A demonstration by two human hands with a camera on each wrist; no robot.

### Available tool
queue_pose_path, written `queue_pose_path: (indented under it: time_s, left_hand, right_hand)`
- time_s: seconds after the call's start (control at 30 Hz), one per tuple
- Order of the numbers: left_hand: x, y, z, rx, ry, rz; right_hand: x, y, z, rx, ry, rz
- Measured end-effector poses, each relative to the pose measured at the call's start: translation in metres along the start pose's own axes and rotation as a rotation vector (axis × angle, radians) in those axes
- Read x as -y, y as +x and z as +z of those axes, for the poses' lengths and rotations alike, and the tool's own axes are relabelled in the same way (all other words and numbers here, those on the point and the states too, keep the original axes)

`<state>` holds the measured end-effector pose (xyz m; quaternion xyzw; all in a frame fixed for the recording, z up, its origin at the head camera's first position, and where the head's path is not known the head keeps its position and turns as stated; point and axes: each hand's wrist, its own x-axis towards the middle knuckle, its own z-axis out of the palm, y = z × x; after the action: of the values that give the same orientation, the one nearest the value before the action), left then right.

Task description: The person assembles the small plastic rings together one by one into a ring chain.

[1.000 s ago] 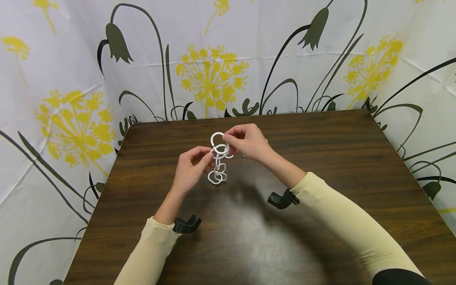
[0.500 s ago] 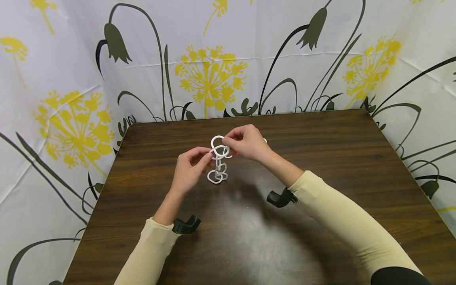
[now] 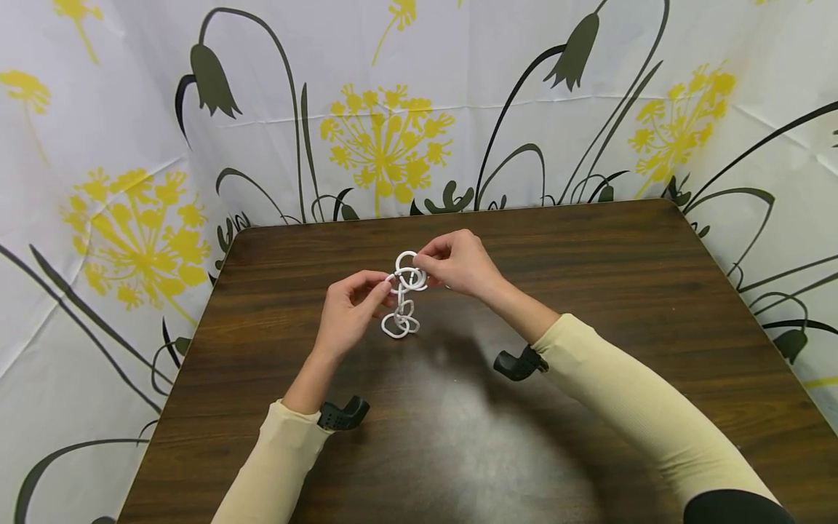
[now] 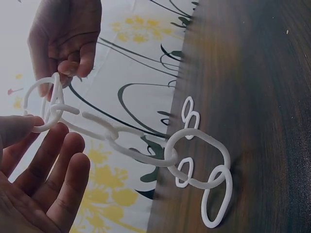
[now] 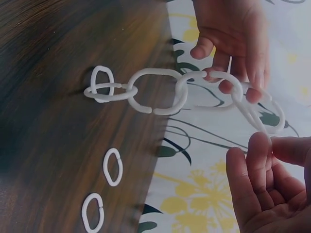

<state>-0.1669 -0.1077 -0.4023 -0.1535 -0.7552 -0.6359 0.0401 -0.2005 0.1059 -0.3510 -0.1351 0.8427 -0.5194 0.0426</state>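
Above the table, the left hand pinches the top of a white chain between thumb and finger, lower links hanging beneath that grip; the right hand pinches a ring beside it.

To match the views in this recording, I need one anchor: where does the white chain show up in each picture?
Head: white chain near the centre.
Left wrist: white chain slants from the left down to the lower right.
Right wrist: white chain stretches from the upper left to right of centre.
Shared landmark: the brown table, visible in all three.
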Motion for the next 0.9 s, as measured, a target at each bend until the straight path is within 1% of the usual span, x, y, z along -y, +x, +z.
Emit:
queue_pose_path:
  time_s: [0.13, 0.17, 0.27, 0.37, 0.4, 0.57, 0.63, 0.73, 0.8, 0.9]
  left_hand:
    - [0.001, -0.001, 0.0, 0.007, -0.004, 0.018]
    - [-0.003, -0.001, 0.0, 0.008, -0.001, 0.014]
    - [-0.002, -0.002, -0.002, 0.007, 0.009, 0.01]
    - [-0.001, -0.002, -0.004, 0.007, 0.014, -0.005]
    - [0.004, -0.001, -0.005, 0.007, 0.014, -0.004]
    - [0.004, -0.001, -0.008, 0.018, 0.011, -0.034]
    - [0.003, -0.001, -0.008, 0.021, 0.013, -0.05]
    - [-0.004, 0.0, -0.008, 0.028, 0.014, -0.057]
    - [-0.012, -0.001, -0.007, 0.033, 0.019, -0.048]
    - [-0.018, 0.0, -0.006, 0.028, 0.029, -0.031]
  right_hand:
    - [-0.004, 0.0, 0.0, -0.016, 0.029, -0.004]
    - [-0.004, 0.0, 0.001, -0.022, 0.038, -0.007]
    - [-0.006, 0.0, 0.001, -0.038, 0.08, -0.026]
    - [-0.006, 0.001, 0.002, -0.047, 0.143, -0.045]
    - [-0.006, 0.001, 0.002, -0.048, 0.17, -0.05]
    - [-0.003, 0.001, 0.004, -0.064, 0.301, -0.052]
    - [-0.002, 0.0, 0.005, -0.07, 0.343, -0.06]
    - [0.0, -0.001, 0.005, -0.073, 0.369, -0.075]
    - [0.001, -0.003, 0.006, -0.063, 0.377, -0.081]
    - [0.003, -0.004, 0.008, -0.038, 0.387, -0.085]
